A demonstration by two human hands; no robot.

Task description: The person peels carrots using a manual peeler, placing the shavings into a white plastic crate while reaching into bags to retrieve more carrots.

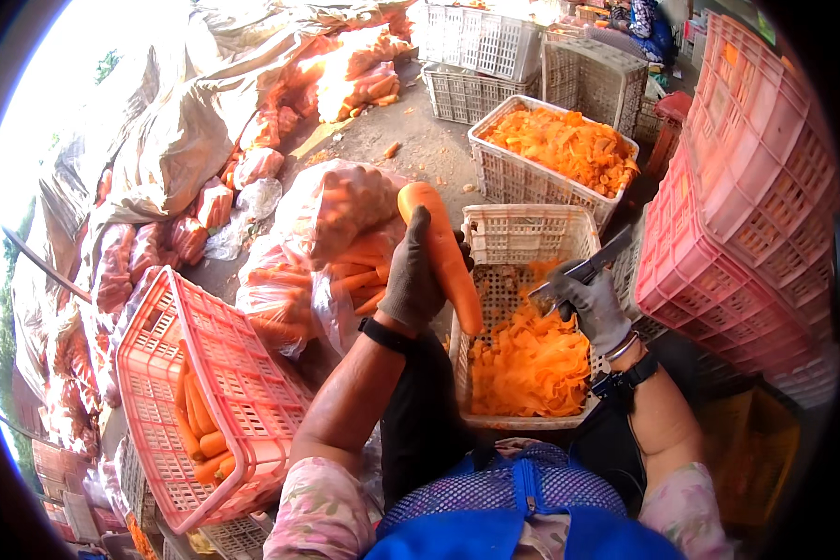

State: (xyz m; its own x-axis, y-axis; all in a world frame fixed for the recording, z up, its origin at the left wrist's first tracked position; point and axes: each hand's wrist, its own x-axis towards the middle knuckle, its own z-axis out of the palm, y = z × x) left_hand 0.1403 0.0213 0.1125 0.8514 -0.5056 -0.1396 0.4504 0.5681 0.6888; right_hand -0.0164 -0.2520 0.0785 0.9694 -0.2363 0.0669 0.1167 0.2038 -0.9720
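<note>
My left hand, in a dark knit glove, grips a large orange carrot that slants from upper left to lower right. In my gloved right hand is a tool with a dark handle and blade, probably a knife or peeler; its exact kind is unclear. Both hands are above a white plastic crate partly filled with orange carrot peelings. The carrot hangs over the crate's left side, apart from the tool.
Left stands a tilted pink crate with several carrots; beyond it are clear bags of carrots. Another white crate heaped with peelings stands ahead. Stacked pink crates rise at right. Tarpaulin-covered sacks line the far left.
</note>
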